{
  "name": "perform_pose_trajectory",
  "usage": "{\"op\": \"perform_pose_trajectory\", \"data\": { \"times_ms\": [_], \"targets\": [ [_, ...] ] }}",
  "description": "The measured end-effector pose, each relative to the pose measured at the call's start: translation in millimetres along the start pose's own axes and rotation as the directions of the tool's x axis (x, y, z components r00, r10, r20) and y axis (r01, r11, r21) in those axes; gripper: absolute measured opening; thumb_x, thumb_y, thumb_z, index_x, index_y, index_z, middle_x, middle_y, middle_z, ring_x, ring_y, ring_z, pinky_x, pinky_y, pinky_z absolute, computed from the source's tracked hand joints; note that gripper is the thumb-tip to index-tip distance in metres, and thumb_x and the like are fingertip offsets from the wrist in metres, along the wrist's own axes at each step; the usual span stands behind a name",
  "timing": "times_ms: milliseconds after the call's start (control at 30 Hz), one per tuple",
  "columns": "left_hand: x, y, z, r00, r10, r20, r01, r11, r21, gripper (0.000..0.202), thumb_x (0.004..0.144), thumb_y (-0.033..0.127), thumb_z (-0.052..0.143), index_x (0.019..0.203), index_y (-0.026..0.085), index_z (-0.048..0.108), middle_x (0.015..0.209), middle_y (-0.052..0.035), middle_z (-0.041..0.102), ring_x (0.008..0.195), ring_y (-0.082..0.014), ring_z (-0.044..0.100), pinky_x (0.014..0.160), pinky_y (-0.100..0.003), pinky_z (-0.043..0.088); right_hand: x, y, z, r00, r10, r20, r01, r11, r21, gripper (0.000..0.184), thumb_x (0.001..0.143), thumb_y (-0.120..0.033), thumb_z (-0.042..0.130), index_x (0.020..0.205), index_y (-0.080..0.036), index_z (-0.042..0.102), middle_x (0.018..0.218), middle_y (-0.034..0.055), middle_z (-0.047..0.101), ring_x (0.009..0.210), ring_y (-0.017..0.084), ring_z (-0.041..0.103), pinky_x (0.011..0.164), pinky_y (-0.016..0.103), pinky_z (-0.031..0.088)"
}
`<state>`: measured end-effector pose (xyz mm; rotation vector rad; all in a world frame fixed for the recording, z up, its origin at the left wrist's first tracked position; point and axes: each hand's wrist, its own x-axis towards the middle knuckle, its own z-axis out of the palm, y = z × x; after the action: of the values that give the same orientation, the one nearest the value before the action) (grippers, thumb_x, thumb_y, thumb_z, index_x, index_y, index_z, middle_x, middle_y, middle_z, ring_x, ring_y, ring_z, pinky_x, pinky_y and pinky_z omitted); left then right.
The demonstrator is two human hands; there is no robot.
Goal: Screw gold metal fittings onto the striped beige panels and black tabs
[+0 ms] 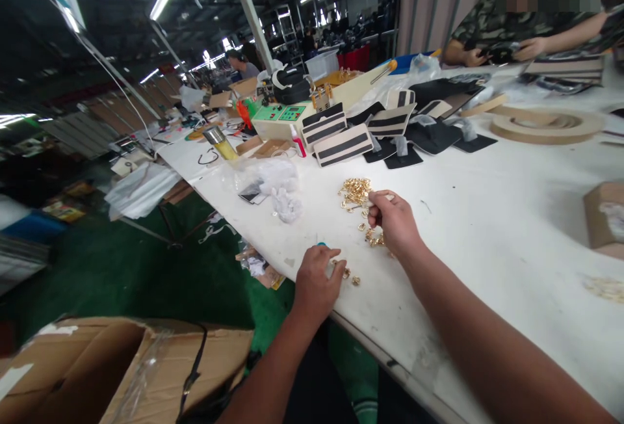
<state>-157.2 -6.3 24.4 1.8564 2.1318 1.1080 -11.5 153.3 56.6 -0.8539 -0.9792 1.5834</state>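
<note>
Here the left hand (316, 278) pinches a shiny gold clasp (347, 273) on the smooth white table (487, 229); the right hand (394, 219), fisted beside a glinting heap (355, 191), hides its contents

Showing up as small gold metal fittings (355, 191), shiny and tangled together. Lying heaped just beyond the right hand (394, 222), reaching up to its curled fingers. Trailing on in a thinner scatter (374, 238) under that hand's near side. Sitting as a few loose pieces (351, 277) just right of the left hand (316, 278), one touching its fingertips, all resting flat.
</note>
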Motion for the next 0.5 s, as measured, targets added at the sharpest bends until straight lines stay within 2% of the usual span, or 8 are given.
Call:
{"op": "perform_pose_trajectory", "data": {
  "times_ms": [100, 200, 333, 400, 500],
  "targets": [
    [23.1, 15.9, 7.3, 0.992, 0.088, 0.092, -0.096, 0.992, 0.081, 0.019, 0.095, 0.019, 0.068, 0.112, 0.022, 0.076, 0.107, -0.0077, 0.071, 0.107, -0.0254, 0.067, 0.099, -0.042, 0.056, 2.6, -9.4, -3.2, 0.999, -0.009, -0.038, 0.010, 0.999, 0.043, 0.025, 0.080, -0.037, 0.080, 0.079, -0.022, 0.060, 0.056, -0.0065, 0.055, 0.045, 0.010, 0.050, 0.043, 0.023, 0.039],
    [49.7, 30.8, 20.8, 0.971, 0.099, 0.219, -0.132, 0.981, 0.141, 0.018, 0.096, 0.024, 0.068, 0.111, 0.023, 0.077, 0.108, -0.0088, 0.072, 0.108, -0.0282, 0.065, 0.096, -0.041, 0.055, 4.7, -15.8, -5.2, 0.998, -0.015, -0.067, 0.020, 0.996, 0.082, 0.026, 0.078, -0.037, 0.080, 0.079, -0.022, 0.059, 0.056, -0.0063, 0.055, 0.045, 0.010, 0.050, 0.042, 0.023, 0.038],
    [75.5, 37.2, 41.0, 0.954, 0.061, 0.292, -0.106, 0.984, 0.140, 0.008, 0.090, 0.021, 0.072, 0.087, 0.026, 0.077, 0.096, -0.0077, 0.070, 0.099, -0.0279, 0.064, 0.082, -0.035, 0.052, 7.4, -17.7, -7.1, 0.997, -0.013, -0.070, 0.021, 0.994, 0.103, 0.027, 0.078, -0.038, 0.080, 0.080, -0.023, 0.057, 0.056, -0.0066, 0.054, 0.045, 0.011, 0.049, 0.042, 0.024, 0.036],
    [82.1, 35.4, 48.9, 0.950, 0.047, 0.308, -0.084, 0.991, 0.106, 0.015, 0.088, 0.017, 0.072, 0.076, 0.026, 0.074, 0.090, -0.0061, 0.068, 0.091, -0.0255, 0.065, 0.077, -0.033, 0.049, 8.6, -16.2, -8.1, 0.998, -0.017, -0.064, 0.022, 0.996, 0.084, 0.028, 0.079, -0.040, 0.078, 0.081, -0.023, 0.056, 0.056, -0.0067, 0.053, 0.046, 0.011, 0.049, 0.042, 0.025, 0.037],
    [86.4, 31.7, 54.1, 0.953, 0.005, 0.304, -0.012, 1.000, 0.021, 0.019, 0.085, 0.014, 0.072, 0.070, 0.025, 0.072, 0.085, -0.0041, 0.068, 0.082, -0.0222, 0.063, 0.076, -0.031, 0.047, 10.7, -13.3, -9.9, 0.999, -0.023, -0.049, 0.025, 0.999, 0.047, 0.028, 0.080, -0.042, 0.077, 0.082, -0.024, 0.055, 0.058, -0.0066, 0.053, 0.047, 0.012, 0.050, 0.043, 0.026, 0.038]
  ]
}}
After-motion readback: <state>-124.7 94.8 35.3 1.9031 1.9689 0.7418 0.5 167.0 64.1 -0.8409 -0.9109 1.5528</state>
